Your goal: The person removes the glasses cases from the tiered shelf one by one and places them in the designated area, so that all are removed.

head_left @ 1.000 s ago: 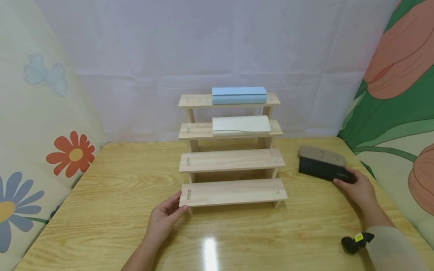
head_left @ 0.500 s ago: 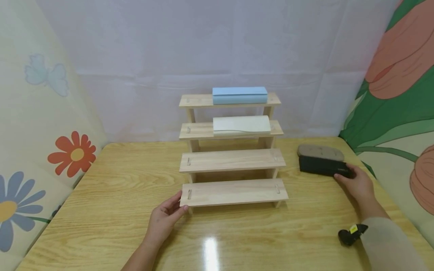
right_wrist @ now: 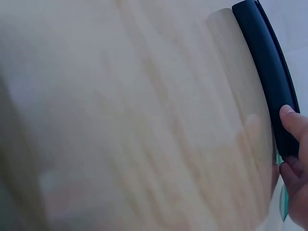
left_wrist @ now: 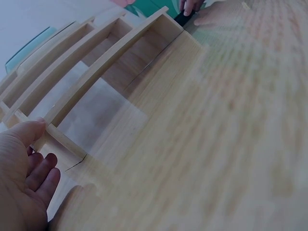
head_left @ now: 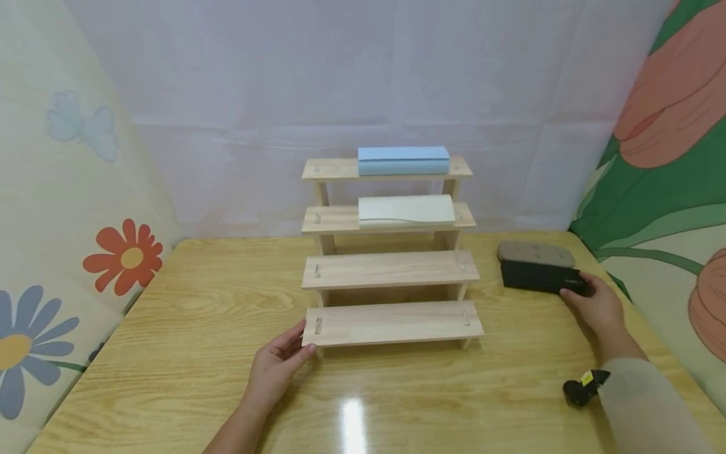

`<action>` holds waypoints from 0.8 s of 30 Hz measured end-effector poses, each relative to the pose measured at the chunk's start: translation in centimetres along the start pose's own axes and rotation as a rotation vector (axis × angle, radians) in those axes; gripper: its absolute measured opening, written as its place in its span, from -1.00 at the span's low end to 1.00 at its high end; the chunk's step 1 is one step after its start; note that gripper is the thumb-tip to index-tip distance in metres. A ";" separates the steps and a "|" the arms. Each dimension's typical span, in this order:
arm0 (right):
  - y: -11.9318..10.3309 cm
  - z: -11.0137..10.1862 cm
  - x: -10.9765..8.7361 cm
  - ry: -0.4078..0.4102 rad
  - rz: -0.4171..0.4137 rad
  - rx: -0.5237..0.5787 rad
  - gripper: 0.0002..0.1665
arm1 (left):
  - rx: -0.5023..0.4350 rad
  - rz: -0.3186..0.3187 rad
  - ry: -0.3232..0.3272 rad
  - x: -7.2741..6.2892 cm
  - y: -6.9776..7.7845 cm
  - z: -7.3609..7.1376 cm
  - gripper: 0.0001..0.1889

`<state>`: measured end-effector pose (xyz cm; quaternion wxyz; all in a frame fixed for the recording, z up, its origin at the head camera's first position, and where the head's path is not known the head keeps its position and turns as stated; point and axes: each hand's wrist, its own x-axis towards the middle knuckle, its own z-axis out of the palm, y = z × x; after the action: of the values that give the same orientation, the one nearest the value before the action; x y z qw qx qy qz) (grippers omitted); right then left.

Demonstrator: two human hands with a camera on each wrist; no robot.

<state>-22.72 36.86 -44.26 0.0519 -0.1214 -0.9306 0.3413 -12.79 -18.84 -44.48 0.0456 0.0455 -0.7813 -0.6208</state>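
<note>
My left hand holds the left front corner of the lowest shelf of a pale wooden step rack, thumb at the front edge and fingers at the side. Off to the right, my right hand grips the right end of a black glasses case, with the thumb on its near side. The left end of that case is toward the rack. Directly behind it lies a brown glasses case, partly covered by the black one. Whether the black case touches the table, I cannot tell.
A light blue glasses case sits on the top shelf. A white glasses case rests one shelf lower. The wood-grain table meets a white cloth at the back. Printed flower panels flank both sides.
My right hand and the black case have moved slightly away from me, and the case's right end has swung back a little. The left hand keeps its hold on the rack.
</note>
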 end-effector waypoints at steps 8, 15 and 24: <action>-0.4 -0.1 -0.3 0.012 0.004 0.035 -0.09 | -0.003 -0.004 -0.009 0.0 0.1 0.0 -0.44; -1.2 -0.4 -0.8 0.013 0.002 0.090 -0.05 | 0.000 -0.003 -0.004 -0.1 0.2 0.0 -0.44; -2.6 -1.1 -1.0 -0.001 -0.068 0.132 0.00 | -0.004 -0.011 -0.004 0.0 0.2 0.0 -0.44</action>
<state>-22.06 35.38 -41.70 0.0706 -0.0858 -0.9096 0.4003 -12.76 -18.81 -44.25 0.0408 0.0482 -0.7799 -0.6227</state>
